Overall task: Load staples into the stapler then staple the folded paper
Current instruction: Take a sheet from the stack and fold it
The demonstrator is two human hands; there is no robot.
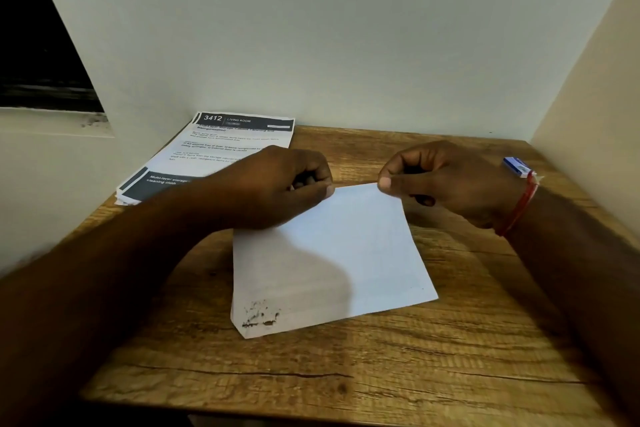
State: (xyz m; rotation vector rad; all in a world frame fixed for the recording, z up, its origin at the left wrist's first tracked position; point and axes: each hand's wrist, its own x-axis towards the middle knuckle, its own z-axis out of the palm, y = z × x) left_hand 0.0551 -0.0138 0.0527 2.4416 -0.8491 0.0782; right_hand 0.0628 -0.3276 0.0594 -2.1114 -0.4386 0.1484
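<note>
While the folded paper [329,253] lies mid-bench [450,374], both the left hand [280,187] and right hand [446,180] pinch its far corners; printed sheets [221,149] sit at ten o'clock, a small blue box [516,166] at two, partly hidden by the right wrist.

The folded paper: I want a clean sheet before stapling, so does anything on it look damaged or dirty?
Yes. The folded paper has dark smudges near its front left corner, like ink or dirt. It also lies askew on the table. Both hands pinch its far edge.
</note>
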